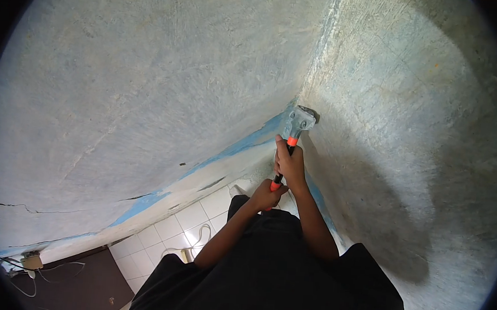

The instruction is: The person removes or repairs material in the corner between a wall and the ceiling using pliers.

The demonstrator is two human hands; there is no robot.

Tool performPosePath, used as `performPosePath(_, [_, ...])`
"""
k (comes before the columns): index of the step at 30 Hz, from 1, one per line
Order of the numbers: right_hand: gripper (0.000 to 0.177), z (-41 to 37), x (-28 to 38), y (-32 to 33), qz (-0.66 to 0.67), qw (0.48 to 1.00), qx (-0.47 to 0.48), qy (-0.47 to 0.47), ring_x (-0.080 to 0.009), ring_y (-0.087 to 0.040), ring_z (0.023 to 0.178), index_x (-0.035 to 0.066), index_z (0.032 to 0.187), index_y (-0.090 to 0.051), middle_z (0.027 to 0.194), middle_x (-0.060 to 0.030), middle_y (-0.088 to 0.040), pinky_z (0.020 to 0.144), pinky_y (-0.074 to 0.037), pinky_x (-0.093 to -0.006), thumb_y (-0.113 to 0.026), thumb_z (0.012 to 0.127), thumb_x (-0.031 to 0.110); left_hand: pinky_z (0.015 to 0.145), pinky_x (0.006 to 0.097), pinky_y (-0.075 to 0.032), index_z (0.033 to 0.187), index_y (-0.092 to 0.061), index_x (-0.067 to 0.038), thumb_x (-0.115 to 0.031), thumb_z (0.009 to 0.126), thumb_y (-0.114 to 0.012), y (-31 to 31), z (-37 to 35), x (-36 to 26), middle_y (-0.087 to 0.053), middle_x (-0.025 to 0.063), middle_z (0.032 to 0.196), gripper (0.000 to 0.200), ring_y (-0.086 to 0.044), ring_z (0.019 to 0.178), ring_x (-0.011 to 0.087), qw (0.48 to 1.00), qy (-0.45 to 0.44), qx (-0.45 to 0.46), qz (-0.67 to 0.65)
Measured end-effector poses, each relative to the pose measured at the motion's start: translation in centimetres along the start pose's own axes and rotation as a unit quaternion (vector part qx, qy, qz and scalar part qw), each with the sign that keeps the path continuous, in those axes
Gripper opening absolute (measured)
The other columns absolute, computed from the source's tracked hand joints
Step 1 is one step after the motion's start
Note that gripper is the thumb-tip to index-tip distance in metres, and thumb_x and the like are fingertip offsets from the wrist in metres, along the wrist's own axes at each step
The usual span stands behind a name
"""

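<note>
A long-handled scraper [301, 122] with a grey metal head and a black and orange handle is held up at the corner where two walls meet. Its head lies at the corner, close to the right wall. My right hand [291, 162] is wrapped round the upper handle, just below the orange band, with the thumb stretched along it. Lower down, my left hand [267, 195] grips the orange end of the handle. Blue paint [255, 138] shows on the left wall beside the scraper head.
The left wall [167, 74] is grey and worn, with cracks low down. The right wall [389, 119] carries a shadow. Below are white floor tiles [191, 215], a pale cable [202, 235], a dark brown surface [89, 285] and a socket box with wires [32, 262].
</note>
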State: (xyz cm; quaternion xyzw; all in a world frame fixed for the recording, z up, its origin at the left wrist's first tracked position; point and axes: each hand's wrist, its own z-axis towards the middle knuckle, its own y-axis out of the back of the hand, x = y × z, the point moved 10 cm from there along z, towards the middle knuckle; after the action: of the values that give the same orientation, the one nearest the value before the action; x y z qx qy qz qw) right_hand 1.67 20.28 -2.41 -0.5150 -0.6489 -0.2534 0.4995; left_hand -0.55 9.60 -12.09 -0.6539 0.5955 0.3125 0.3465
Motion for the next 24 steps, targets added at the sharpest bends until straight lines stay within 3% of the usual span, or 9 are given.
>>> performPosePath(2, [0.046, -0.1, -1.6, 0.7, 0.004, 1.0, -0.01, 0.0, -0.0086, -0.038, 0.035, 0.01, 0.059, -0.04, 0.047, 0.0024, -0.037, 0.036, -0.031, -0.0255, -0.057, 0.094, 0.036, 0.045, 0.031, -0.039, 0.061, -0.053, -0.004, -0.03, 0.087, -0.064, -0.2, 0.7, 3.3, -0.051, 0.004, 0.05, 0.038, -0.05, 0.042, 0.0137, 1.0, 0.016, -0.009, 0.025])
performPosePath(5, [0.047, -0.1, -3.2, 1.1, 0.013, 1.0, 0.003, 0.001, -0.0083, -0.038, 0.036, 0.01, 0.059, -0.04, 0.048, 0.0025, -0.037, 0.036, -0.031, -0.0253, -0.057, 0.094, 0.036, 0.045, 0.0313, -0.04, 0.061, -0.053, -0.004, -0.031, 0.087, -0.064, 0.5, 1.4, 3.1, -0.051, 0.0042, 0.049, 0.039, -0.051, 0.043, 0.0139, 0.998, 0.013, -0.021, 0.057])
performPosePath(9, [0.047, -0.2, 2.6, -0.3, 0.007, 0.999, 0.008, 0.03, -0.0079, -0.038, 0.035, 0.01, 0.059, -0.04, 0.048, 0.0027, -0.036, 0.035, -0.031, -0.0254, -0.057, 0.094, 0.036, 0.046, 0.0316, -0.041, 0.061, -0.054, -0.004, -0.033, 0.087, -0.064, 0.3, 0.3, -3.0, -0.052, 0.0044, 0.05, 0.04, -0.052, 0.044, 0.0137, 0.998, -0.032, -0.018, 0.047])
performPosePath(10, [0.047, -0.2, 3.7, -0.6, -0.014, 0.999, 0.013, 0.03, -0.0084, -0.038, 0.035, 0.01, 0.058, -0.04, 0.048, 0.0027, -0.036, 0.035, -0.031, -0.0259, -0.058, 0.094, 0.036, 0.046, 0.0317, -0.04, 0.061, -0.054, -0.004, -0.032, 0.087, -0.063, -0.6, 0.5, -3.0, -0.052, 0.004, 0.05, 0.039, -0.051, 0.044, 0.0138, 0.998, -0.047, 0.023, 0.032])
performPosePath(13, [0.047, -0.3, 2.6, -0.5, 0.005, 0.999, 0.044, 0.005, -0.0088, -0.039, 0.035, 0.01, 0.058, -0.04, 0.047, 0.0024, -0.036, 0.036, -0.031, -0.0261, -0.058, 0.094, 0.036, 0.046, 0.0314, -0.04, 0.061, -0.054, -0.005, -0.032, 0.087, -0.062, -0.2, 0.2, -2.0, -0.051, 0.0034, 0.049, 0.039, -0.051, 0.043, 0.0139, 0.999, -0.03, -0.017, 0.038])
performPosePath(17, [0.047, -0.8, -0.1, 0.6, 0.019, 1.0, 0.021, 0.01, -0.0089, -0.038, 0.036, 0.01, 0.058, -0.04, 0.047, 0.002, -0.037, 0.036, -0.031, -0.026, -0.057, 0.094, 0.036, 0.046, 0.0317, -0.039, 0.062, -0.055, -0.004, -0.031, 0.087, -0.062, -0.1, 0.7, 1.6, -0.051, 0.0032, 0.05, 0.038, -0.05, 0.044, 0.014, 0.998, -0.002, -0.002, 0.058])
performPosePath(24, [0.047, -0.9, 6.5, -1.1, 0.004, 0.997, 0.048, 0.058, -0.0072, -0.038, 0.037, 0.01, 0.06, -0.039, 0.049, 0.0025, -0.037, 0.037, -0.03, -0.0243, -0.058, 0.094, 0.037, 0.048, 0.0324, -0.039, 0.062, -0.055, -0.004, -0.03, 0.088, -0.062, 0.3, 0.0, -5.8, -0.052, 0.0029, 0.05, 0.037, -0.05, 0.046, 0.013, 0.996, -0.065, -0.037, 0.058])
